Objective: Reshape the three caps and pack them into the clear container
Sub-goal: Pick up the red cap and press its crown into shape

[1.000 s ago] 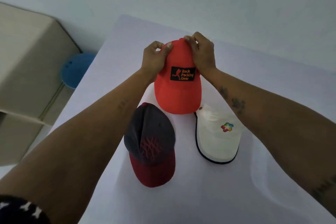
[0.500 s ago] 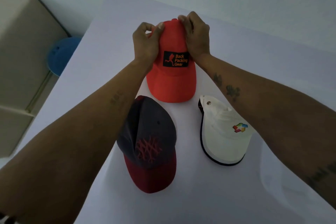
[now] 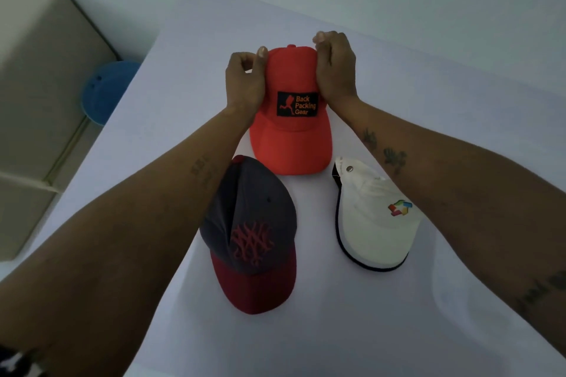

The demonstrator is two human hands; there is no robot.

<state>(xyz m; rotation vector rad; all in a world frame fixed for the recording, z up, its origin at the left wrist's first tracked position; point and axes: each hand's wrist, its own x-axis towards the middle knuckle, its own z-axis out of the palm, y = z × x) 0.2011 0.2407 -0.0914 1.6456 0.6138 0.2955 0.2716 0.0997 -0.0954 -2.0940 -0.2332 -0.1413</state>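
An orange-red cap (image 3: 292, 144) with a black "Back Packing Gear" patch sits at the middle of the white table (image 3: 382, 330), brim toward me. My left hand (image 3: 245, 82) pinches its crown on the left side. My right hand (image 3: 335, 70) grips the crown on the right side. In front lies a dark grey cap (image 3: 251, 223) with a maroon brim, its crown creased. To its right lies a white cap (image 3: 376, 223) with a coloured logo and dark trim, its crown crumpled. A faint clear container (image 3: 459, 309) shows at the lower right.
A beige cardboard box (image 3: 36, 95) stands left of the table. A blue round object (image 3: 104, 92) sits on the floor between box and table. A pale wall runs behind the table's far edge.
My hands have spread a little apart along the sides of the orange cap's crown. The view has shifted slightly; the other two caps have not moved.
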